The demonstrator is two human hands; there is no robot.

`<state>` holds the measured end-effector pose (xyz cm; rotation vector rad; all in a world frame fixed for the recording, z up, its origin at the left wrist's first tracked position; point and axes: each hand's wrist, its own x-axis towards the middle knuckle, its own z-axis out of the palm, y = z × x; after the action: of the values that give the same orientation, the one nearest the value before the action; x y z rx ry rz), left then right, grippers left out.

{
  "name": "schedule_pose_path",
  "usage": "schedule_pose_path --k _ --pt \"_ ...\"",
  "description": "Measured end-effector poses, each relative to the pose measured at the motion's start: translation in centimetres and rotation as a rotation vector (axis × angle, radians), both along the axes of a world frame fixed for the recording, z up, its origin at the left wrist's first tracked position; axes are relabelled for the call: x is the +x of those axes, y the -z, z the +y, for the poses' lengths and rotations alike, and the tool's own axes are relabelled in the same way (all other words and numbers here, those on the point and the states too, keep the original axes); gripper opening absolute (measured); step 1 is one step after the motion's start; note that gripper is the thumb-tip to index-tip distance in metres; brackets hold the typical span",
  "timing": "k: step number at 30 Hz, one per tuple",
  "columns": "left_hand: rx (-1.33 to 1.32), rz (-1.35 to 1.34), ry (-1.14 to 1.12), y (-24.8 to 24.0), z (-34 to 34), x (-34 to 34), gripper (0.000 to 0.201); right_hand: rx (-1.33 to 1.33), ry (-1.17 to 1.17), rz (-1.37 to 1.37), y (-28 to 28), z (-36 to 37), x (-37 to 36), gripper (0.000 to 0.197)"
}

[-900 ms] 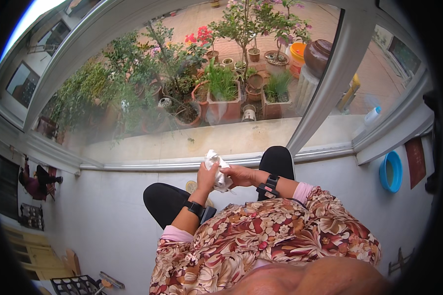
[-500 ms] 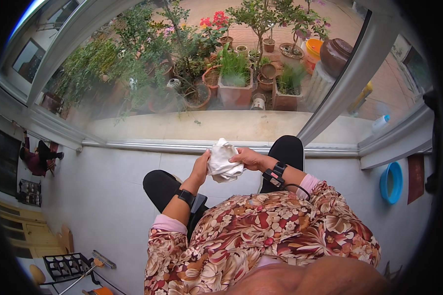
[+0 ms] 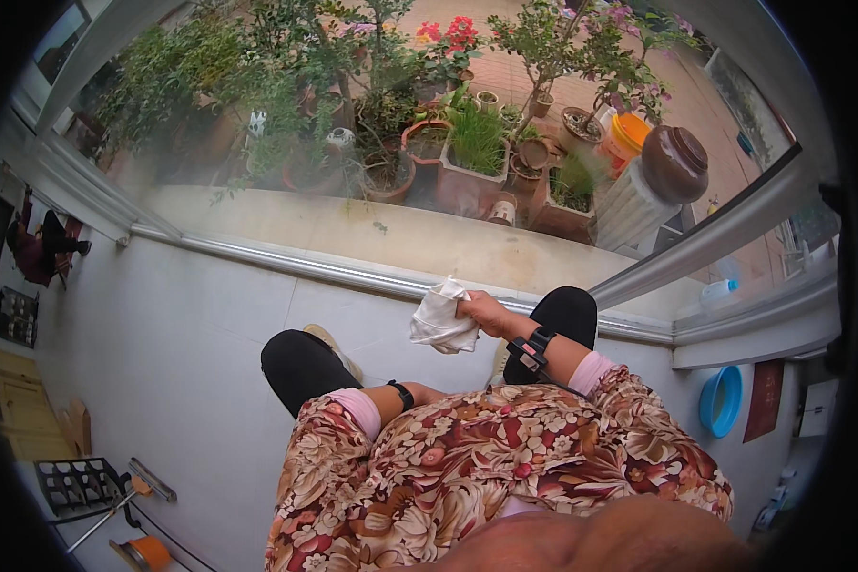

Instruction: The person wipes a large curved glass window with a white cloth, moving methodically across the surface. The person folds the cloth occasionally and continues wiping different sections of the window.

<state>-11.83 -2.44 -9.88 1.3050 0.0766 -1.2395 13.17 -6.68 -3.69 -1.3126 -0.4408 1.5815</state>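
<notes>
Cloth (image 3: 440,320) (left edge free) above floor (image 3: 205,367)

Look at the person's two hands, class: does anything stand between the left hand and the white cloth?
Nothing visible does. The left hand is at the lap, partly hidden by the floral shirt; the gap to the white cloth, held in the right hand, looks open.

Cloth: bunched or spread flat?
Bunched: the cloth is a small creased bundle with overlapping folds, gripped at one side by the right hand.
</notes>
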Motion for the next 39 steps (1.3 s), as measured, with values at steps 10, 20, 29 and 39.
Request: schedule_pose_path --k 10,20,29,39 --pt "0.39 -0.067 -0.093 2.5 3.9 -2.4 0.056 -0.082 -0.092 -0.002 2.6 4.8 -2.4 0.033" --pt "0.535 -0.129 -0.201 3.2 11.6 -1.1 0.056 -0.08 0.001 0.058 0.7 10.4 -1.2 0.04" --pt "0.744 -0.366 -0.359 4.9 16.8 2.7 0.055 0.181 -0.208 -0.252 -2.3 13.6 -4.9 0.038" --pt "-0.469 -0.224 -1.192 -8.1 20.5 3.1 0.067 0.201 0.069 -0.2 -12.0 7.9 -1.5 0.035"
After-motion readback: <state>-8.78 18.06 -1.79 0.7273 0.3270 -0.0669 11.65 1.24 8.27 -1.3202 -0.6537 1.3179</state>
